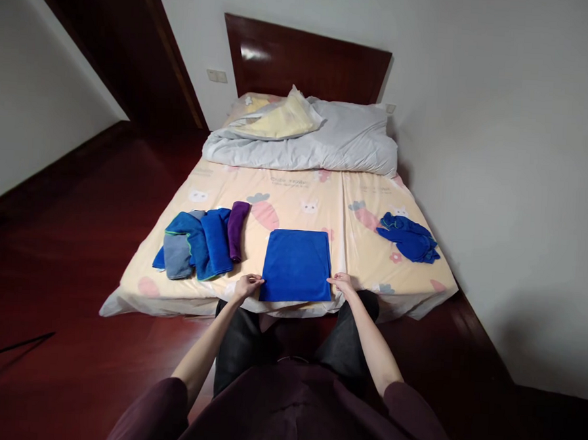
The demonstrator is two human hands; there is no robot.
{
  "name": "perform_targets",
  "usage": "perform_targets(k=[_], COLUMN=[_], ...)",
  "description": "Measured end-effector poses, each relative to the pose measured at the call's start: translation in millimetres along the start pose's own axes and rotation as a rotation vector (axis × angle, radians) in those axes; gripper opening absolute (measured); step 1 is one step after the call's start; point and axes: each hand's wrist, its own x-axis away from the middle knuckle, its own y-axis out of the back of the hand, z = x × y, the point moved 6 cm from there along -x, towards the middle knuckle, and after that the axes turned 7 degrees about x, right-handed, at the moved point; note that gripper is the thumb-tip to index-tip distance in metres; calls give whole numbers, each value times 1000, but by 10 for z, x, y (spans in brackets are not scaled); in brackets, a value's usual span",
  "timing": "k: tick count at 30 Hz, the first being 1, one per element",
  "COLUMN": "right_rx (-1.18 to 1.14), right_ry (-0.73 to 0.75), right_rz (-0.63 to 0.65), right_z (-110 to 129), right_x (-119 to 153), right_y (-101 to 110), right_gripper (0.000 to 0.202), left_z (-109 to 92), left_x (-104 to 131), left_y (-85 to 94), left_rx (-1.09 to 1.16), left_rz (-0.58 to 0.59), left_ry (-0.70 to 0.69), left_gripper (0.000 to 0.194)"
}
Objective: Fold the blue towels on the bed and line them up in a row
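Note:
A blue cloth (297, 266) lies flat as a near square at the front edge of the bed. My left hand (248, 286) pinches its left edge near the front corner. On the opposite side, my right hand (341, 283) has its fingers closed on the right edge. Left of the cloth sit several rolled or folded cloths: a grey one (177, 256), blue ones (216, 242) and a purple roll (237, 231). A crumpled dark blue cloth (409, 238) rests at the right side of the bed.
The bed (300, 194) has a cream sheet with carrot prints. A grey quilt (347, 137) and a yellow pillow (284, 118) lie at its far end, before a dark wooden headboard (307, 60). A wall stands close on the right.

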Motion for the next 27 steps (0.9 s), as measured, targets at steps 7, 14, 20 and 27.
perform_targets(k=[7,14,20,27], right_rx=[-39,-23,17,87], right_ry=[-28,-13,-2,39], right_rz=[0,-18,-56,-144], right_z=[151,291,451,625], right_x=[-399,-896,-1328,-1793], right_y=[-28,-57,-106,-181], right_gripper=[51,54,53,50], left_z=[-279,-579,-791,-962], left_x=[-396,-870,-1370,-1812], left_y=[-49,-83,-166,-247], left_rx=[19,-73,-81,-124], left_rz=[-38,-92,-126,-147], left_ry=[-43,-20,-7,-65], left_gripper=[40,38,40,36])
